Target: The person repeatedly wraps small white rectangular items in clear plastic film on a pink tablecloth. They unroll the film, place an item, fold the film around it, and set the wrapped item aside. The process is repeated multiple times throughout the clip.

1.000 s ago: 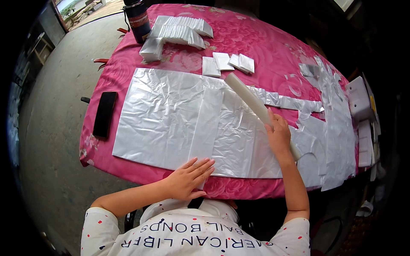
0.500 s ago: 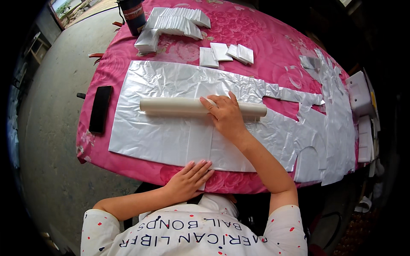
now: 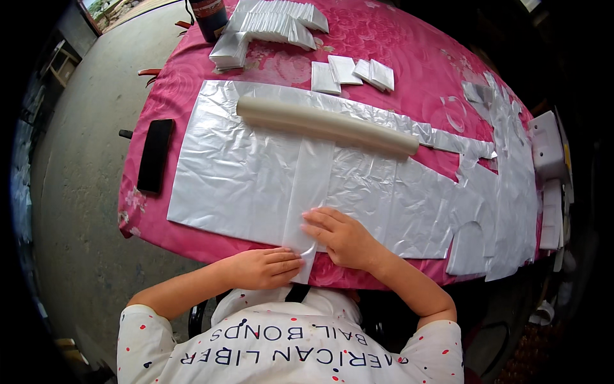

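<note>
A narrow folded white plastic strip point(image 3: 307, 176) lies across a wide sheet of shiny white plastic point(image 3: 233, 166), its near end reaching past the sheet's edge. At that end my left hand point(image 3: 272, 267) is closed on the strip, fingers together and thumb hidden. My right hand point(image 3: 345, 238) rests a little farther up with its fingers stretched over the strip's right edge, holding nothing. A long pale roller or tube point(image 3: 326, 126) lies slanted over the far part of the sheet, apart from both hands, covering the strip's far end.
Folded white plastic packets point(image 3: 278, 25) are piled at the back, with several smaller ones point(image 3: 345, 69) nearer. A black phone point(image 3: 155, 157) lies left, a dark cup point(image 3: 208, 19) far left. Cut plastic scraps point(image 3: 511, 185) cover the right side of the pink tablecloth point(image 3: 396, 45).
My right hand has let go of the roller and come back toward me onto the strip. The roller now lies farther away and slanted. My left hand has shifted down to the strip's near end.
</note>
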Available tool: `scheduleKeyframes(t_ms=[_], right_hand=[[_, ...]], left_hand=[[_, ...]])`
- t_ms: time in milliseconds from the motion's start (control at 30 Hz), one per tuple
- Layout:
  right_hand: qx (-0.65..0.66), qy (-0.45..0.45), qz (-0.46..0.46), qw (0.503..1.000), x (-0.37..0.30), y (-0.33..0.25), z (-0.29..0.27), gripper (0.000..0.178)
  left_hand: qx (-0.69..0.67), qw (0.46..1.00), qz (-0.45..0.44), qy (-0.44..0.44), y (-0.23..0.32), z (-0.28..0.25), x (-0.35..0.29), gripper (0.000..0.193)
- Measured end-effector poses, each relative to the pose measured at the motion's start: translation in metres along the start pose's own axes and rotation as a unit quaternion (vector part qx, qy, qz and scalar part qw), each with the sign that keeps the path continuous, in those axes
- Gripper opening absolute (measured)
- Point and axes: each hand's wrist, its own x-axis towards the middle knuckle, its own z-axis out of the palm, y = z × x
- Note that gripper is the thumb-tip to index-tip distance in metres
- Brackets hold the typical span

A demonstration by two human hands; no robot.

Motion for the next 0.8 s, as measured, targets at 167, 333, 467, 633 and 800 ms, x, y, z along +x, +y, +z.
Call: scheduleKeyframes(t_ms=[167, 333, 467, 633, 800], right_hand=[[-0.009, 0.055, 0.019, 0.998, -0.004, -0.007, 0.004, 0.045], [0.015, 0.125, 0.051, 0.991, -0.001, -0.004, 0.011, 0.040], [0.007, 0.154, 0.063, 0.986, 0.001, -0.007, 0.009, 0.038], [-0.025, 0.154, 0.063, 0.986, -0.001, 0.000, 0.005, 0.036], [0.098, 0.184, 0.152, 0.966, 0.008, 0.007, 0.002, 0.020]], left_hand=[[-0.207, 0.971, -0.072, 0.091, 0.002, -0.012, 0.006, 0.025], [-0.237, 0.954, -0.118, 0.142, -0.020, -0.023, 0.011, 0.078], [-0.088, 0.974, -0.205, -0.027, -0.039, -0.021, 0.012, 0.116], [-0.064, 0.975, -0.213, 0.016, -0.039, -0.018, 0.021, 0.116], [-0.241, 0.935, -0.244, 0.083, -0.054, -0.020, 0.020, 0.095]])
